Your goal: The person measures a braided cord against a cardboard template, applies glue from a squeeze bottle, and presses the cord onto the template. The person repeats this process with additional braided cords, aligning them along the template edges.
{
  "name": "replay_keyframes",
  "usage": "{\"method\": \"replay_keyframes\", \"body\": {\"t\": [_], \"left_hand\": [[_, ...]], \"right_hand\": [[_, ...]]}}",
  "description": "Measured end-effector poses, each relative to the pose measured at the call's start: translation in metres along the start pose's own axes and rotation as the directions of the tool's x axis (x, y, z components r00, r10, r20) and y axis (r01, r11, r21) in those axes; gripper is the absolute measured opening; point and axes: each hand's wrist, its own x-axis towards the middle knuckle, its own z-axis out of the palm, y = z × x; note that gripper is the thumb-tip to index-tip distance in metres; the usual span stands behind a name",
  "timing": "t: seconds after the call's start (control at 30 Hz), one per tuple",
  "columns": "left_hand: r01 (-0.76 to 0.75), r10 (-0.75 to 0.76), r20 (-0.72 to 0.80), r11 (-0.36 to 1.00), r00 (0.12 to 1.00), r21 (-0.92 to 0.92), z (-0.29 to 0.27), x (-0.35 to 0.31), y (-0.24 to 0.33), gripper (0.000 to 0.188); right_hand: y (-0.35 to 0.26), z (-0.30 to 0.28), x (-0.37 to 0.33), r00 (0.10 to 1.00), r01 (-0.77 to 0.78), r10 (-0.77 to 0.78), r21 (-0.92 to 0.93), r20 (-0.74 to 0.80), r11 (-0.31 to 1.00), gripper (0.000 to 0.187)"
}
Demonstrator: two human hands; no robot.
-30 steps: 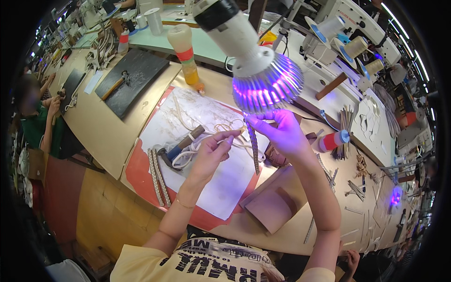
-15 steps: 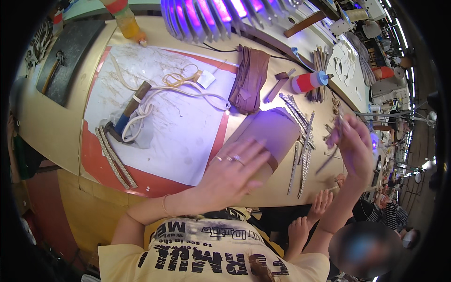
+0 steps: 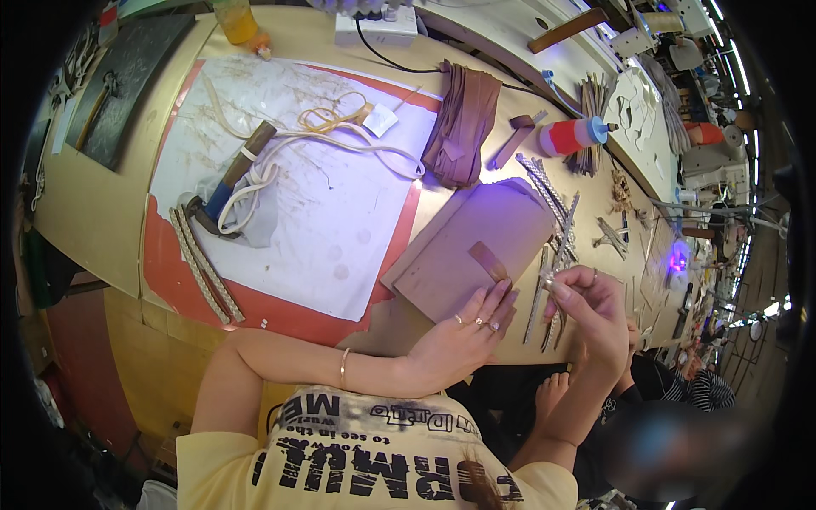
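Observation:
My left hand (image 3: 463, 340) lies flat with its fingers stretched out on the near edge of a stack of brown sheets (image 3: 459, 225). Its fingertips touch the end of a short brown strip (image 3: 486, 260) on top of the stack. Just to the right, my right hand (image 3: 591, 310) is closed in a pinch, thumb against forefinger. Something small and pale shows at its fingertips, too small to name. Under and beyond that hand lie several braided strips (image 3: 544, 191), silvery and patterned.
A hammer (image 3: 228, 187) and cream cord (image 3: 340, 146) lie on a white sheet (image 3: 340, 246) at left. Behind the stack are folded brown strips (image 3: 463, 123) and a red bottle with a blue cap (image 3: 571, 136). Another person's hand (image 3: 552, 389) is at the near right.
My right hand has come left and nearer, from the far right to beside the stack. My left hand has drawn back toward me, uncovering the short strip. The view has shifted, and the lamp has mostly left it.

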Motion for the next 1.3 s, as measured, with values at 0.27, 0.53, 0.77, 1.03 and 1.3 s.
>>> {"method": "replay_keyframes", "body": {"t": [0.27, 0.53, 0.77, 1.03, 1.3], "left_hand": [[-0.016, -0.015, -0.28, 0.994, 0.96, -0.108, -0.003, -0.008, -0.009, 0.055], [0.065, -0.168, -0.186, 0.885, 0.968, -0.462, 0.0, -0.008, -0.035, 0.06], [0.109, -0.364, -0.254, 0.735, 0.896, -0.669, 0.005, -0.026, -0.04, 0.045], [0.229, -0.608, -0.059, 0.385, 0.792, -0.894, 0.02, -0.025, -0.055, 0.035], [0.222, -0.6, -0.056, 0.378, 0.798, -0.899, 0.023, -0.027, -0.055, 0.035]], "right_hand": [[0.006, 0.01, 0.02, 0.997, -0.064, 0.062, -0.034, -0.049, 0.997, 0.02], [0.006, 0.03, 0.023, 0.991, -0.011, 0.012, 0.004, -0.136, 1.0, 0.033], [0.008, 0.042, 0.046, 0.993, -0.108, 0.101, -0.144, -0.056, 0.984, 0.035], [0.0, 0.045, 0.067, 0.991, -0.125, 0.132, -0.31, 0.001, 0.942, 0.03], [0.003, 0.05, 0.061, 0.99, -0.143, 0.141, -0.333, -0.031, 0.932, 0.032]]}}
